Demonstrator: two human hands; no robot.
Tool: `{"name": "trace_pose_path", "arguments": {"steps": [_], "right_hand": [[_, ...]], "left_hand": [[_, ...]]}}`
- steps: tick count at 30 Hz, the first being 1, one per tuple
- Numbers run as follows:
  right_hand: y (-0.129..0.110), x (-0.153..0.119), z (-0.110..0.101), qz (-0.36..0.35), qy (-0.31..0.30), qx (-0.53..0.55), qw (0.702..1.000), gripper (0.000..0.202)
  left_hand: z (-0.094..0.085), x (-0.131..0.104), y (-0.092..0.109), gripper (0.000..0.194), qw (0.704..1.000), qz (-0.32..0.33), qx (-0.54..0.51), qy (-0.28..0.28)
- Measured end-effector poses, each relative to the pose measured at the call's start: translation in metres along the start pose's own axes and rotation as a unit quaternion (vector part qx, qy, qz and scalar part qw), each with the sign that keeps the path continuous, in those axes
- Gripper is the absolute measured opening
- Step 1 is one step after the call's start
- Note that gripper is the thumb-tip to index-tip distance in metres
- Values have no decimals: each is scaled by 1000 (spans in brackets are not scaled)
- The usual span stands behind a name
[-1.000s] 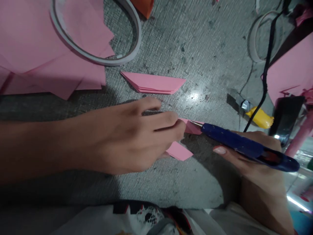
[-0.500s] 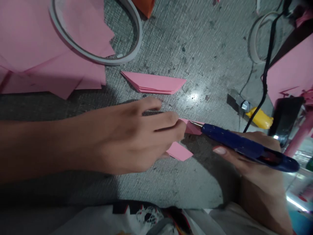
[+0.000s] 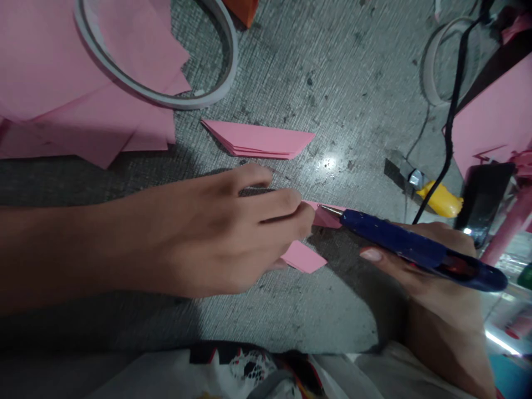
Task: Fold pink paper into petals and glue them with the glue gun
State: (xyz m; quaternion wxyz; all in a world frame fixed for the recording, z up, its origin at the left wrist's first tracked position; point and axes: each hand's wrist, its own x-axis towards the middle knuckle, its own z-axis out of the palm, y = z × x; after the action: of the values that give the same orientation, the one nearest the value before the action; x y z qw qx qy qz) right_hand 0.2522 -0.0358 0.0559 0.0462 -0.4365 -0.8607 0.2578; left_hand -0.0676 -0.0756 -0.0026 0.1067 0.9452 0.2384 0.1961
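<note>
My left hand is closed over a folded pink paper, whose two ends stick out past the fingertips. The upper end lies under the metal tip of a blue glue gun. Its body is gripped in my right hand, fingers wrapped below it and thumb stretched toward the left. Above my left hand, another folded pink piece lies flat on the grey table. What my left fingers do underneath is hidden.
Pink sheets lie at the upper left beneath a large white ring. A roll of tape, a black cord, a yellow object, a black phone-like item and more pink paper are at the right.
Both hands, the folded paper and the glue gun hold nearly the same places. The whole view has shifted very slightly.
</note>
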Motion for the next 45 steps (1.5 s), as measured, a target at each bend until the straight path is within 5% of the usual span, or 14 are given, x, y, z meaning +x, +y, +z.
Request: {"name": "trace_pose_path", "arguments": {"steps": [11, 23, 45], "right_hand": [[0, 0, -1, 1, -32, 35, 999, 48], [4, -4, 1, 16, -38, 49, 998, 50], [3, -8, 0, 41, -57, 79, 994, 40]], "left_hand": [[-1, 0, 0, 29, 999, 11, 41, -12], [0, -3, -1, 24, 999, -26, -43, -5], [0, -2, 0, 28, 999, 12, 49, 7]]}}
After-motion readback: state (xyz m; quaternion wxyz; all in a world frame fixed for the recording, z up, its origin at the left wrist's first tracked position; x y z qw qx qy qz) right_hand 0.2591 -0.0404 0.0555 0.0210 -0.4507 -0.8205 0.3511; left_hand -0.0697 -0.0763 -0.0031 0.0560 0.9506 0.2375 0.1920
